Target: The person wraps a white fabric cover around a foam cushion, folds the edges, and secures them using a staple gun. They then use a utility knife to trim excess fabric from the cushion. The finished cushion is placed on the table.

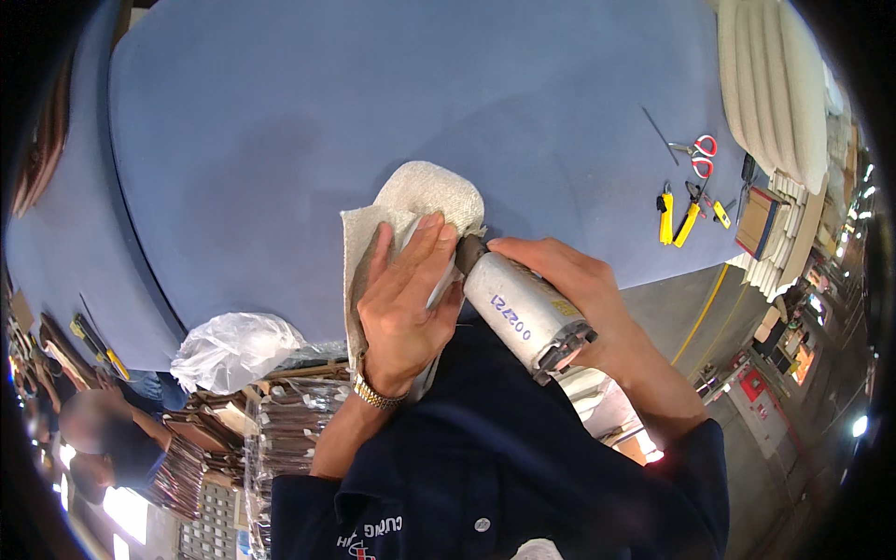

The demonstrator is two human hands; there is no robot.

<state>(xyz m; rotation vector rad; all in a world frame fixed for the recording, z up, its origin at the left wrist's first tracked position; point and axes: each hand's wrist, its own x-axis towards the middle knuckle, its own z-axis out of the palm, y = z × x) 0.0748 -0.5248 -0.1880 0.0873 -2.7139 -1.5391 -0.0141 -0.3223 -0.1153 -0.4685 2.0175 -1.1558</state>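
A beige fabric-covered piece (434, 189) lies at the near edge of the blue-topped table, its loose cloth hanging toward me. My left hand (403, 313), with a metal-banded watch on its wrist, presses on the cloth, fingers stretched out over it; the thumb is partly hidden. My right hand (569, 280) is closed around a silver cylindrical tool that looks like a pneumatic staple gun (513, 308). Its dark nose points at the cloth, close by my left fingertips. Whether the nose touches the cloth I cannot tell. The tool's grip is mostly covered by my hand.
Scissors with red-and-white handles (702, 157), yellow-handled cutters (689, 222) and a yellow knife (665, 215) lie on the table's right side. Beige padded pieces (773, 84) are stacked at far right. A clear plastic bag (241, 347) sits at the left near edge. Another person (117, 439) is lower left.
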